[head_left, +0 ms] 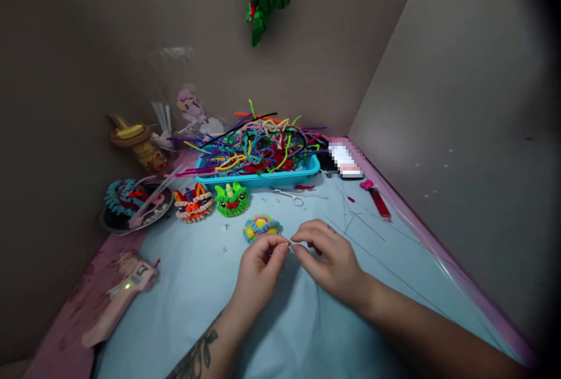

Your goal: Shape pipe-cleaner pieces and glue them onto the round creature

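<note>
Above the middle of the blue table cover, my left hand is closed, with thumb and forefinger pinched together. A tiny pale bit shows at its fingertips, too small to name. My right hand meets it there, thumb and forefinger tips drawn close around something I cannot make out. Just beyond the left hand lies a fuzzy pipe-cleaner piece in blue, yellow and pink, partly hidden by the fingers. A green pipe-cleaner animal head and an orange, red and blue one sit farther back to the left.
A blue tray heaped with pipe cleaners stands at the back. Scissors lie before it. A pink glue gun and a dark plate are left; a phone, red strip and thin wires are right.
</note>
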The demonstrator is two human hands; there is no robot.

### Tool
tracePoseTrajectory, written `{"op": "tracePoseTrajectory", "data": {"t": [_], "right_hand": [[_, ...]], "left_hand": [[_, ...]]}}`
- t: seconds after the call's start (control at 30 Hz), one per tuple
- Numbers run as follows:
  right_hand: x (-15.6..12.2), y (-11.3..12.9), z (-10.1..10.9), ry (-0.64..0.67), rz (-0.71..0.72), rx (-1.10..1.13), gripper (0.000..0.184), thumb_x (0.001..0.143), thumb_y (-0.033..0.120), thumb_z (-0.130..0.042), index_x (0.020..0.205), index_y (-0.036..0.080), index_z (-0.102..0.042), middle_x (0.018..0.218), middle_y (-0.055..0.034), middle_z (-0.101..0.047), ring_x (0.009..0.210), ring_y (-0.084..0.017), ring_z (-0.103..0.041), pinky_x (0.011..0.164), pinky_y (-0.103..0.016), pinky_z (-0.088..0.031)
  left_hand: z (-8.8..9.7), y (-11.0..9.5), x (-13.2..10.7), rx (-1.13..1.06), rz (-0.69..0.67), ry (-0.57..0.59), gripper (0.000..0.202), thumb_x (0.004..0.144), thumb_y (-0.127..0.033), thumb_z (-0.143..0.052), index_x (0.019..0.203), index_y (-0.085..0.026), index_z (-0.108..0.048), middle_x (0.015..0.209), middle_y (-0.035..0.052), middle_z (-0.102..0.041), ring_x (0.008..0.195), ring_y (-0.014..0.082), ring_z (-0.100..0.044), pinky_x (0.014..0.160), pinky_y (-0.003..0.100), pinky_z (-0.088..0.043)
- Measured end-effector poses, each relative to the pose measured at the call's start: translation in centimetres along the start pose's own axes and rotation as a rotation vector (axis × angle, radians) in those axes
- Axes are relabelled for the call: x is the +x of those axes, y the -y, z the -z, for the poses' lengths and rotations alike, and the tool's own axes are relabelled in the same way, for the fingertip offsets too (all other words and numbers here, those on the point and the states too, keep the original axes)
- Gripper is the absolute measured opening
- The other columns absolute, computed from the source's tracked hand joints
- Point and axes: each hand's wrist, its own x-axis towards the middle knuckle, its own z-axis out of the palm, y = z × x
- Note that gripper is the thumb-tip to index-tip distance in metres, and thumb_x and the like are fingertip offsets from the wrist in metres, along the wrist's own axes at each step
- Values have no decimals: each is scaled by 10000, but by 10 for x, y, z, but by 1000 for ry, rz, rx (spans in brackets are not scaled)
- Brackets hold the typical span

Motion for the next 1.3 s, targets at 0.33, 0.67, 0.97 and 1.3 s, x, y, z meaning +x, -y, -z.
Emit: {"op": "tracePoseTrajectory", "data": {"t": [0.33,0.67,0.97,1.3], "right_hand": [[3,-3,3,142,137,-84,196,859,109,-501,976,196,-632,803,-51,-627,766,-172,-553,713,-326,-492],[1,-5,0,233,170,-145,181,880,115,-450,924,188,-610,777,-56,-598,761,-184,-531,701,-335,-484],[2,-4,-3,196,145,-154,157,853,90,-442,792,174,-560,730,-49,-563,730,-182,-511,682,-331,-461],[3,-2,-1,143,78,-100,156,852,90,-441,819,187,-559,740,-39,-564,772,-178,-528,707,-317,-459]], "left_hand": [[5,2,-3,384,-300,-39,136,870,-216,-487,800,-161,-590,768,31,-597,742,143,-554,676,244,-427],[8,8,-3,604,-492,-22,134,864,-117,-446,816,-160,-563,750,45,-580,721,149,-553,677,247,-455],[6,5,-3,581,-504,-4,131,852,-109,-461,834,-170,-575,765,47,-605,739,156,-572,682,254,-466],[8,3,-3,502,-457,1,127,870,-151,-467,819,-176,-580,771,45,-614,740,152,-575,702,272,-471]]}}
